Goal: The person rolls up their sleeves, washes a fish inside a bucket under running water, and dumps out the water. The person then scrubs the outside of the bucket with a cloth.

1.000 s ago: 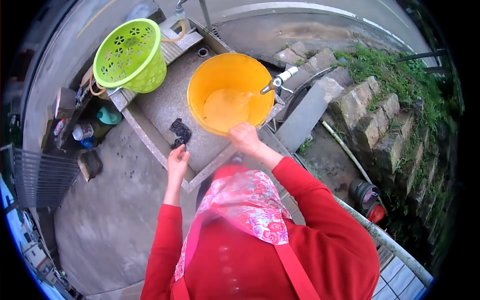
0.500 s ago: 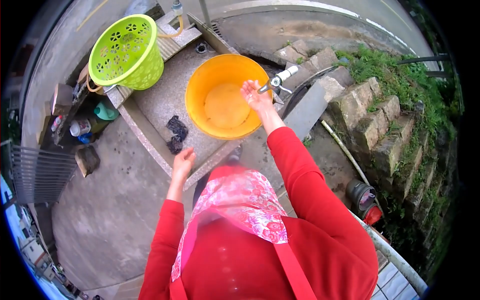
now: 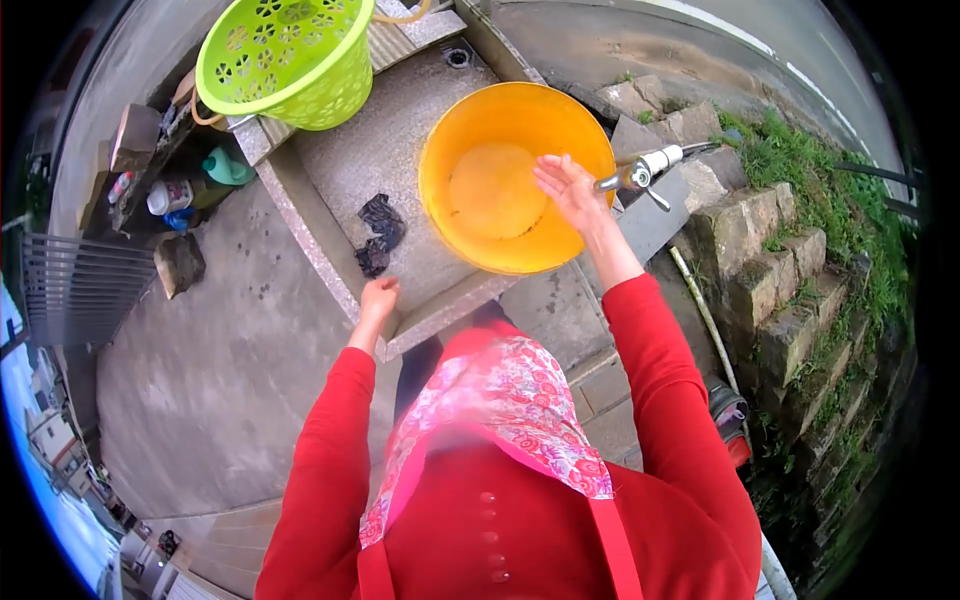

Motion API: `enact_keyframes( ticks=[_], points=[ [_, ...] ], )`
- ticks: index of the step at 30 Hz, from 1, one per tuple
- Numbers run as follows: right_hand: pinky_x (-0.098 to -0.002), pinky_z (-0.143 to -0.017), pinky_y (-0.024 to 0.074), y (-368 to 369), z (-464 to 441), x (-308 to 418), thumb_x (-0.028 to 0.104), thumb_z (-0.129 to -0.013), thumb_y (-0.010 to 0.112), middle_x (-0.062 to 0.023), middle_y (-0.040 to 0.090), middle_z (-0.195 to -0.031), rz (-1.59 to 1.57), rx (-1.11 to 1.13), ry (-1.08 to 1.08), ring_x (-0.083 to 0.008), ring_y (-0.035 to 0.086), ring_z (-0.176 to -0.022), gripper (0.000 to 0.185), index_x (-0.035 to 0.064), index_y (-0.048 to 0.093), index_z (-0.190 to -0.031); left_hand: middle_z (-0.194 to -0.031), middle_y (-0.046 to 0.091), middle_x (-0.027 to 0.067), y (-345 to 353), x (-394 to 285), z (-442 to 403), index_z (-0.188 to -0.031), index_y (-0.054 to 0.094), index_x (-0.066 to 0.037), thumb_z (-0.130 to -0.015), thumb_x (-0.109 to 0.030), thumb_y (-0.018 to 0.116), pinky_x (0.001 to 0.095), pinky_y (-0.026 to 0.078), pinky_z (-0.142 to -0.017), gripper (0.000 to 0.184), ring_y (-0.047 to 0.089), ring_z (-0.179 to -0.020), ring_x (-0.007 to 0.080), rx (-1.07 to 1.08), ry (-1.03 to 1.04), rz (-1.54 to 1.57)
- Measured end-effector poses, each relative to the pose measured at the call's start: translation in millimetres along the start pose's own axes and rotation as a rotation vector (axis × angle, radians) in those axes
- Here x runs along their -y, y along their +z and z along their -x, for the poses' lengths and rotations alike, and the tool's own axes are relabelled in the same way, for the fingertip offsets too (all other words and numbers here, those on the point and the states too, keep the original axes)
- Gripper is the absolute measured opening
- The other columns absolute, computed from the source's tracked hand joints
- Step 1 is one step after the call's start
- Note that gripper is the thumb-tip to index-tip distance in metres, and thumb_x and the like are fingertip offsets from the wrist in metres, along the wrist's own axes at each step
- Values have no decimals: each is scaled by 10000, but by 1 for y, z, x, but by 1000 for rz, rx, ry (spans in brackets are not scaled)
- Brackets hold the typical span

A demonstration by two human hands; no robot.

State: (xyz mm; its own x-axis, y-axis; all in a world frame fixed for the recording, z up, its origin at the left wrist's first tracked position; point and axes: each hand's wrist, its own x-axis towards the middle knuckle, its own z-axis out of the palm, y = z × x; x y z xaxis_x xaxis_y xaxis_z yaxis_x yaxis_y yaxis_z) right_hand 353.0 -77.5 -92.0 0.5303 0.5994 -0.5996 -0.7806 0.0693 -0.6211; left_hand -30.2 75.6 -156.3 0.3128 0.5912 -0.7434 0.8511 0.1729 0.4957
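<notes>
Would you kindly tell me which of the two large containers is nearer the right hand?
The yellow bucket, beside the right hand and tap; the green basket stands farther off.

1. Daylight is spread softly and evenly, with only faint shadows cast.
2. The apron (image 3: 525, 398) is veiled by a pale, blurred haze.
3. Outlines near the edges are bent, corners are blacked out, and the lower-left rim is fringed with blue.

Right arm (image 3: 663, 375) reaches forward, right hand (image 3: 577, 194) flattened with fingers (image 3: 551, 177) outstretched; left arm (image 3: 325, 450) reaches less far, left hand (image 3: 379, 298) loosely curled
</notes>
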Motion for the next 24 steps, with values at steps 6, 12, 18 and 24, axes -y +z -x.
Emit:
enact_keyframes(
  ticks=[6,12,18,24],
  points=[
    [-368,-834,472,16,54,-7,175,-889,548,-139,640,-1046,1213,-16,-386,-281,618,-950,226,0,631,-1005,-1050,638,161,15,27,-87,-1109,637,-113,-722,-168,620,340,469,-864,391,609,-976,288,-139,-23,-324],
    [-377,-755,488,17,87,-14,76,-796,616,-147,646,-969,1655,-102,-789,-316,616,-870,130,13,645,-906,-1145,455,202,40,59,-150,-1327,412,-139,-716,-252,727,429,448,-881,696,510,-1051,380,-298,161,-445],
    [-300,-746,497,16,84,-21,58,-819,612,-122,666,-924,1638,-147,-768,-270,643,-843,133,13,646,-940,-1099,464,215,34,23,-157,-1217,505,-104,-703,-245,734,444,451,-874,581,538,-1004,394,-294,-33,-555],
    [-307,-659,507,26,85,-18,75,-810,622,-150,661,-868,1297,-170,-619,-277,647,-763,130,-1,647,-912,-1071,480,117,-14,23,-148,-1043,590,-6,-734,-164,718,305,506,-716,370,567,-880,208,-254,-75,178]
  ],
)
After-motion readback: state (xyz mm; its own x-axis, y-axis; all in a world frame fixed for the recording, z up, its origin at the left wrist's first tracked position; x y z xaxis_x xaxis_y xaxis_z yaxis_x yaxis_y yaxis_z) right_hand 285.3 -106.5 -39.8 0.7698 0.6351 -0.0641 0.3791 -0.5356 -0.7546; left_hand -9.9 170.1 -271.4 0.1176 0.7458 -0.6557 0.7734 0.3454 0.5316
